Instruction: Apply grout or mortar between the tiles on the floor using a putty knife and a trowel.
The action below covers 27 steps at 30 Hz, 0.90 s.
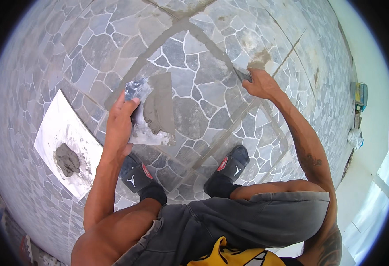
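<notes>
My left hand (120, 119) grips a flat rectangular plate (143, 128) by its left edge, thumb on top. Grey wet grout (154, 108) is smeared over the plate's right side. Out to the right, my right hand (263, 84) is closed round a small flat-bladed tool, which looks like a putty knife (242, 74). Its blade meets the floor at a joint line filled with dark grout (212, 46). Most of the handle is hidden by my fingers.
A white tile (52, 128) bearing a lump of grout (67, 160) lies left of my left arm. Stone-patterned floor tiles (194, 117) surround my slippered feet (227, 170). By the right wall (369, 53) stand a green and yellow container (360, 95) and a white bag (355, 138).
</notes>
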Motion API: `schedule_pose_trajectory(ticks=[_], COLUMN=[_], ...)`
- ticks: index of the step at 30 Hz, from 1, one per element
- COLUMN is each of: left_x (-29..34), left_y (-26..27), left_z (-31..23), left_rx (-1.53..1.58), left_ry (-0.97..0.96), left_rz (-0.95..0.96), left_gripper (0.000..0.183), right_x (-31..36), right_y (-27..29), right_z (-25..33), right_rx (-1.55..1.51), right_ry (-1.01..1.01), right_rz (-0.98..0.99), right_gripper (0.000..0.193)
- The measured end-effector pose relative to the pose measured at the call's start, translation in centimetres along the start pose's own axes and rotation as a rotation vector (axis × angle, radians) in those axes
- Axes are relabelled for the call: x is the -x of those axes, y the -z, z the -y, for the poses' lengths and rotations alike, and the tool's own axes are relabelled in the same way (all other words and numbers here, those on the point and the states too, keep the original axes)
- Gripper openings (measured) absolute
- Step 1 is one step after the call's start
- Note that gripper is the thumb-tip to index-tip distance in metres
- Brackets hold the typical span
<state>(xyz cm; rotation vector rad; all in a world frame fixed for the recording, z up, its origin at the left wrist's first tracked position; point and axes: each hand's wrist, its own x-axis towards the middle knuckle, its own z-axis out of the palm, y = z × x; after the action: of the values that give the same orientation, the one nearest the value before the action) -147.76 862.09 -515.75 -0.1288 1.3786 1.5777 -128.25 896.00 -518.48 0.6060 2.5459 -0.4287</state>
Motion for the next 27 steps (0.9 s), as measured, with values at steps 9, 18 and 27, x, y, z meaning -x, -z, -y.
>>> schedule_pose_trajectory(ticks=[9, 18, 27], left_x=[-1.5, -1.6, 0.2], left_y=[2.6, 5.6, 5.9], left_z=[-0.3, -1.1, -1.5], left_rx=[0.045, 0.118, 0.134], left_ry=[0.026, 0.072, 0.023], left_rz=[-0.028, 0.055, 0.125], left_gripper=[0.041, 0.037, 0.035], right_x=[1.0, 3.7, 5.1], right_y=[-0.2, 6.1, 8.9], right_z=[0.2, 13.4, 21.8], right_rx=[-0.083, -0.914, -0.125], right_ry=[-0.294, -0.148, 0.683], right_rz=[-0.106, 0.117, -0.133], right_gripper=[0.042, 0.038, 0.070])
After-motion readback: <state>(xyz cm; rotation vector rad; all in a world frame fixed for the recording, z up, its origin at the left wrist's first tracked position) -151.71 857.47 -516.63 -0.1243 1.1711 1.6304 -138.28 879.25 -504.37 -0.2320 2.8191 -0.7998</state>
